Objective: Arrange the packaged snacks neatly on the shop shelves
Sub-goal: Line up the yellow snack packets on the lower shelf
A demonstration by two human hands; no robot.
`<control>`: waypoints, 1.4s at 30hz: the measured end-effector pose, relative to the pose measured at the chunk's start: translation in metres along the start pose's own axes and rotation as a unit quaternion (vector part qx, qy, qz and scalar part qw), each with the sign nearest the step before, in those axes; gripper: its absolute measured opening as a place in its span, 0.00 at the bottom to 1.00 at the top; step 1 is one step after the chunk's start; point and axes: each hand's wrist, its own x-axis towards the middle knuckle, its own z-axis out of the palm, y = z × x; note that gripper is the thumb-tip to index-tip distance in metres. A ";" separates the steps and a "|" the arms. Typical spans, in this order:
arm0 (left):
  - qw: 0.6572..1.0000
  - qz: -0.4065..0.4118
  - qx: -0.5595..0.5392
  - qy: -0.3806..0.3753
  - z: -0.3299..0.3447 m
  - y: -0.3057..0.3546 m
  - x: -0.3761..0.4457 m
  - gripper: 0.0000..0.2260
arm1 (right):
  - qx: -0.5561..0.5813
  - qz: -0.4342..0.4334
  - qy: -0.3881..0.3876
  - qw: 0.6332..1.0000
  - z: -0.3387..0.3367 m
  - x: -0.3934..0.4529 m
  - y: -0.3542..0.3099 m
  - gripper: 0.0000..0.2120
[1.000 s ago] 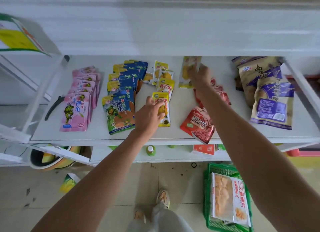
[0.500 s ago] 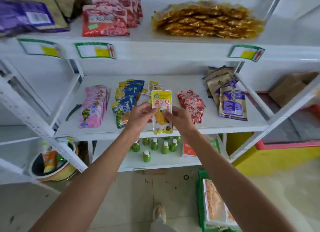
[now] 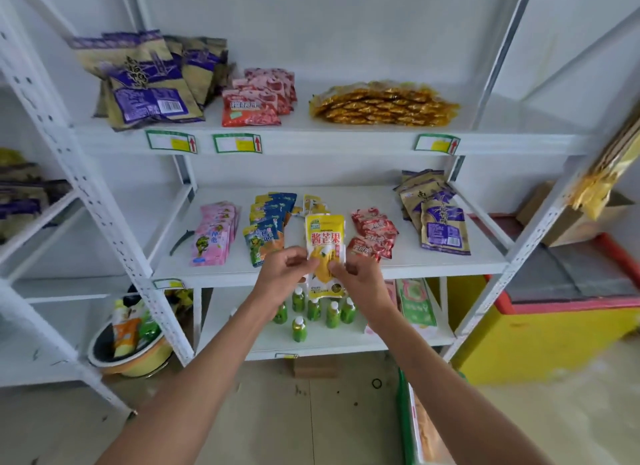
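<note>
— What are the hands doing?
— Left hand (image 3: 284, 269) and right hand (image 3: 356, 278) pinch an upright yellow pouch (image 3: 325, 253) before the middle shelf (image 3: 433, 264).
— Beside it?
— Blue packs (image 3: 268, 222) left, red packs (image 3: 372, 234) right.

Glossy plastic film is shining on the yellow mango pouch (image 3: 325, 253); white painted metal shelves (image 3: 433, 262) are looking smooth and matt; the golden packets (image 3: 381, 106) are gleaming.

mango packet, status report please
Left hand and right hand both pinch the yellow mango packet, upright, off the middle shelf. Nothing in the way.
</note>
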 end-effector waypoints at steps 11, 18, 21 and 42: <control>1.000 -0.008 0.010 0.021 0.018 -0.002 -0.016 0.03 | 0.036 0.020 -0.018 0.999 -0.013 -0.016 0.002 0.18; 0.990 0.069 0.057 0.112 0.027 -0.003 -0.016 0.08 | 0.002 0.021 0.018 1.000 -0.016 -0.013 0.010 0.20; 0.992 0.073 0.049 0.088 0.038 -0.005 -0.023 0.05 | -0.037 -0.003 0.029 0.999 -0.014 -0.014 0.008 0.18; 0.996 -0.054 -0.074 0.020 0.001 -0.030 -0.012 0.08 | 0.015 0.035 0.028 0.999 0.014 -0.021 0.015 0.07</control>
